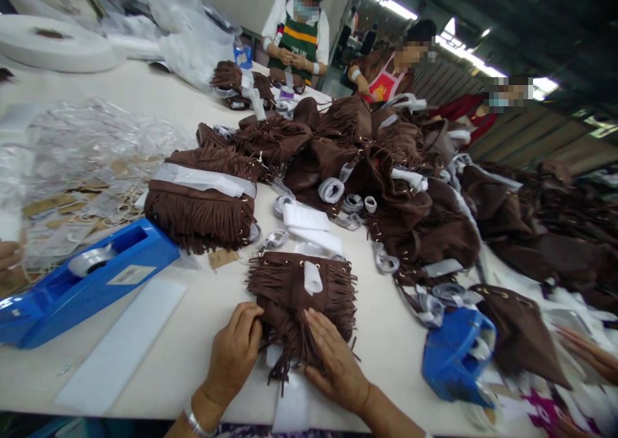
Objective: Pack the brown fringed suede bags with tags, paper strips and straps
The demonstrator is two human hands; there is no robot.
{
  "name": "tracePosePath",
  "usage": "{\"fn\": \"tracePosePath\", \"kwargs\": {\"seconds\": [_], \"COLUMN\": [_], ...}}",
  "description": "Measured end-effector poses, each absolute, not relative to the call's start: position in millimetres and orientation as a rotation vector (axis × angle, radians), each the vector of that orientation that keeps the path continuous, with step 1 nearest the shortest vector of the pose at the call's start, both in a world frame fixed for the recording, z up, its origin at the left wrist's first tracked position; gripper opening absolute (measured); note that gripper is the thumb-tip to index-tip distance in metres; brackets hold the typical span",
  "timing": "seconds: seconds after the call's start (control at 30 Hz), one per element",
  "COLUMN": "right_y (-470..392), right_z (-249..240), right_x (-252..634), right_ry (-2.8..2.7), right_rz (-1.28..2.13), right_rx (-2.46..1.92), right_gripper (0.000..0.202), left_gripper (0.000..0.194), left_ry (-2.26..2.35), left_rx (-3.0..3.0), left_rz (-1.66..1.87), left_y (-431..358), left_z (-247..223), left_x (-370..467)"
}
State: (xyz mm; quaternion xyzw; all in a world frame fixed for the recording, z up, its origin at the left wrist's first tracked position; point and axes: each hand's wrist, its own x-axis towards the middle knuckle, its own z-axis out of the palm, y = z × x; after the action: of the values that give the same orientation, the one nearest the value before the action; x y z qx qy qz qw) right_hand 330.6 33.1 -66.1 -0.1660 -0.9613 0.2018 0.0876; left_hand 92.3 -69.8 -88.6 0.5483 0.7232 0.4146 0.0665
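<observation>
- Left hand point(235, 348) bends its fingers at the brown bag point(331, 280); can't tell if it grips.
- Right hand point(337, 364) lies open, fingers straight, on floppy fringe point(284, 338).

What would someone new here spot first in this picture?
Probably the big heap of brown fringed bags piled across the middle of the table. Next might come the bright blue tape dispensers, one at the left and one at the right. Right in front, the left hand and right hand touch a small fringed bag.
</observation>
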Motion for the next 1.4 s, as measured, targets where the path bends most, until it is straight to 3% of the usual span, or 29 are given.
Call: {"fn": "tracePosePath", "kwargs": {"seconds": [0.43, 0.53, 0.7, 0.8, 0.9, 1.0, 1.03, 1.1, 1.17, 1.23, 1.4], "right_y": [31.7, 32.1, 28.2, 25.9, 39.6, 81.4, 100.7, 141.8, 176.9, 196.5, 189.9], "right_z": [-66.3, -64.6, -72.2, -76.6, -49.8, 18.0, 43.1, 81.7, 92.9, 76.2, 6.9], "right_x": [328.8, 328.0, 326.3, 325.2, 327.8, 325.7, 319.3, 292.2, 246.8, 193.2, 108.5], "right_ry": [-2.858, -2.863, -2.837, -2.864, -2.979, -3.174, -3.154, -2.928, -2.848, -3.024, -3.502], "right_rz": [0.583, 0.569, 0.538, 0.498, 0.596, 1.082, 1.267, 1.158, 0.849, 0.612, 0.508], "right_rx": [-0.521, -0.54, -0.535, -0.56, -0.486, -0.263, -0.373, -0.867, -1.019, -0.91, -0.723], "right_gripper": [0.067, 0.068, 0.066, 0.07, 0.065, 0.038, 0.024, 0.026, 0.035, 0.038, 0.059], "left_gripper": [0.012, 0.022, 0.055, 0.04, 0.027, 0.026, 0.027, 0.03, 0.033, 0.035, 0.035], "left_ry": [2.152, 2.156, 2.113, 2.132, 2.152, 2.18, 2.193, 2.207, 2.201, 2.197, 2.203], "left_rx": [1.308, 1.618, 2.186, 2.228, 2.171, 2.139, 2.12, 2.098, 2.102, 2.106, 2.084], "left_rz": [1.256, 1.255, 0.967, 0.937, 1.092, 1.244, 1.275, 1.273, 1.207, 1.151, 1.109], "left_y": [-81.4, -97.4, -93.4, -81.2, -75.5, -74.5, -74.3, -74.2, -74.4, -75.2, -78.0], "left_z": [-73.5, -65.4, -60.3, -70.1, -87.1, -97.6, -97.8, -93.6, -86.4, -80.5, -81.1], "left_x": [89.3, 105.2, 120.4, 120.8, 123.8, 128.8, 129.8, 129.7, 127.1, 124.3, 127.5]}}
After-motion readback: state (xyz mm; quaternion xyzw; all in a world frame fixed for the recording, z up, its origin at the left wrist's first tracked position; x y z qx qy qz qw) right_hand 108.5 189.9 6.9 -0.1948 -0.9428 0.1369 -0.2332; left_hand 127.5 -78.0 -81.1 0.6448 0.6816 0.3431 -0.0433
